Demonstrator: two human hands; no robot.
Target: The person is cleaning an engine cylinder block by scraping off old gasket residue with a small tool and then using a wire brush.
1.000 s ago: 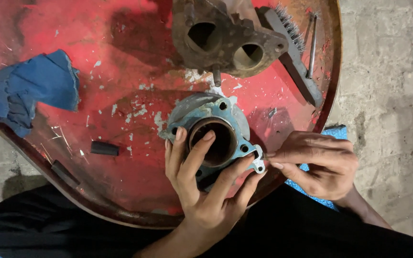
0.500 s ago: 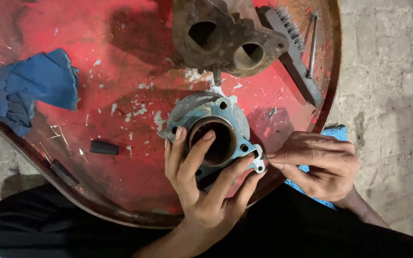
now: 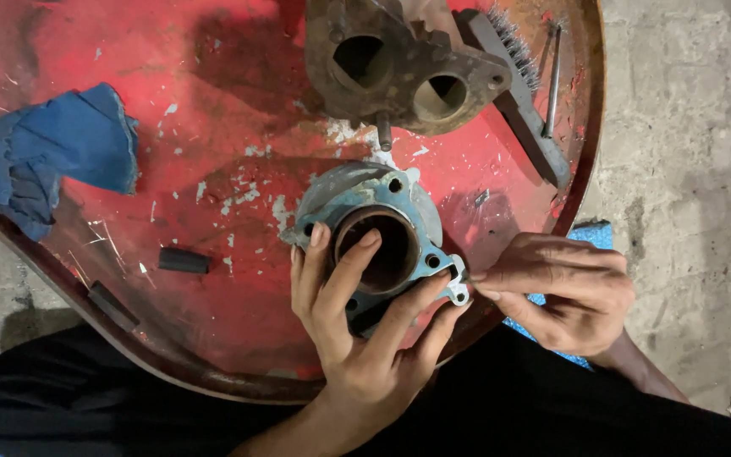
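Hands: left hand [image 3: 357, 338] grips blue-grey cylinder block [image 3: 374, 241] on red tray [image 3: 213, 169] — right hand [image 3: 564, 292] pinches its flange corner

- You have two hands in view: left hand [image 3: 365, 338], right hand [image 3: 564, 292].
- One blue-grey cylinder part [image 3: 374, 216].
- One rusty two-port casting [image 3: 399, 63].
- One wire brush [image 3: 518, 93].
- One thin metal rod [image 3: 552, 80].
- One blue rag [image 3: 52, 156].
- One small black piece [image 3: 184, 260].
- One red tray [image 3: 213, 85].

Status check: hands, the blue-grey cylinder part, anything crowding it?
Left hand grips cylinder part, finger in bore. Right hand pinches at its corner lug. Rusty casting close behind, apart.
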